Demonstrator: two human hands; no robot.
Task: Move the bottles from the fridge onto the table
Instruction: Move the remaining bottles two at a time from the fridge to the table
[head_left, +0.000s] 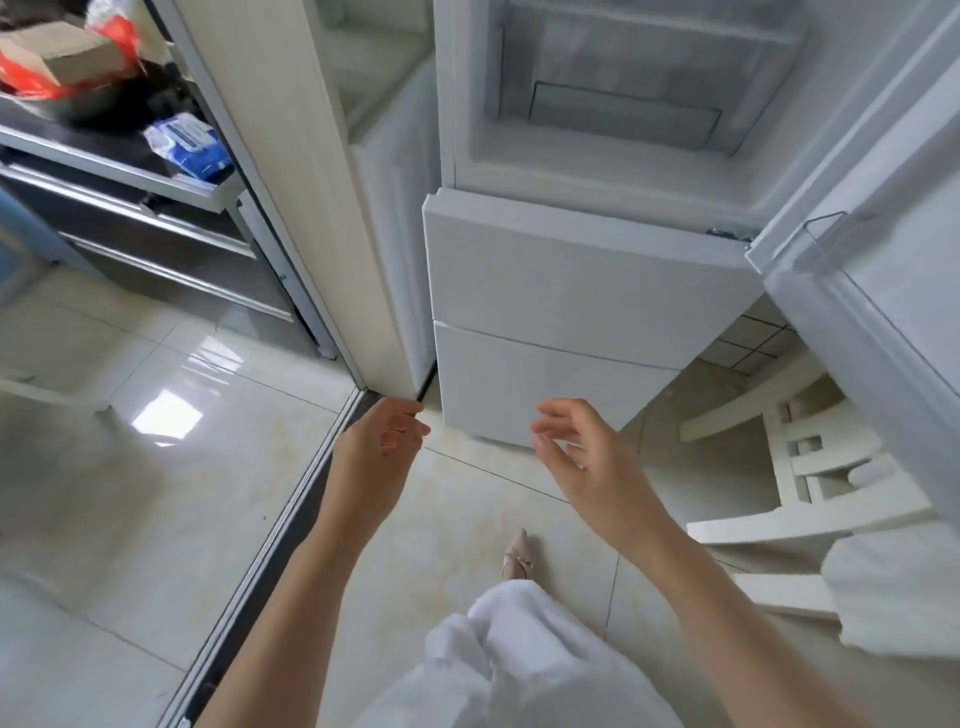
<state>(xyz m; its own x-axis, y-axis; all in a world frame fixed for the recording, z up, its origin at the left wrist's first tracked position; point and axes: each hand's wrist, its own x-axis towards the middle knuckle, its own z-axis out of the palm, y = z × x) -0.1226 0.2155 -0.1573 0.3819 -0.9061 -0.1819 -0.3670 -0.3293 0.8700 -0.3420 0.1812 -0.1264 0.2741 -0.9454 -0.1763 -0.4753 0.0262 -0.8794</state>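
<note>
A white fridge (571, 270) stands ahead with its upper compartment open; I see a frosted drawer (639, 93) inside and no bottles. Its open door (883, 218) swings out on the right. Two lower drawer fronts are closed. My left hand (379, 441) hangs in front of the fridge's lower left corner, fingers loosely curled, holding nothing. My right hand (576, 447) is raised beside it below the bottom drawer, fingers spread and relaxed, empty. No table is in view.
A sliding door frame (291, 208) and floor track (291, 499) run along the left. Beyond it a metal shelf unit (130, 171) holds bags and a blue packet. A white chair (810, 467) lies under the fridge door at right. My shoe (517, 556) is on the tile floor.
</note>
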